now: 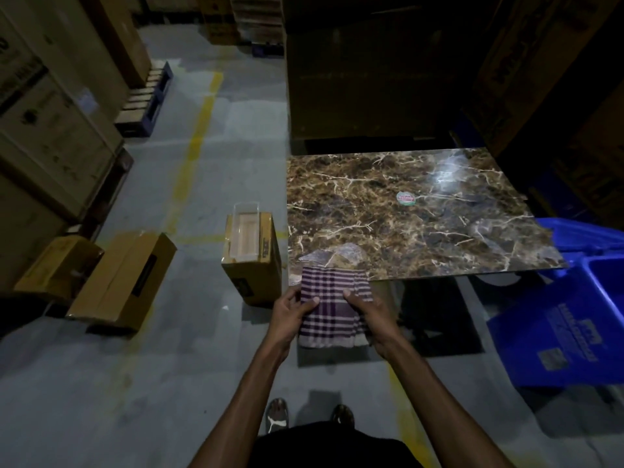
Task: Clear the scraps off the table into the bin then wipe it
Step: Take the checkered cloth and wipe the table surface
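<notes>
A folded purple-and-white checked cloth [332,307] hangs in front of the near left corner of the brown marble table [456,231]. My left hand [290,312] grips its left edge with the thumb on top. My right hand [368,310] grips its right edge. The cloth's top edge reaches the table's near rim. A small round white sticker with red print [406,199] lies near the middle of the tabletop. A blue bin [567,319] stands to the right of the table, its opening partly in view.
A cardboard box [251,261] with a clear tray on top stands on the floor just left of the table. Two more boxes [118,282] lie further left. Tall stacked cartons [50,113] line the left wall. A yellow line [196,153] runs along the grey floor.
</notes>
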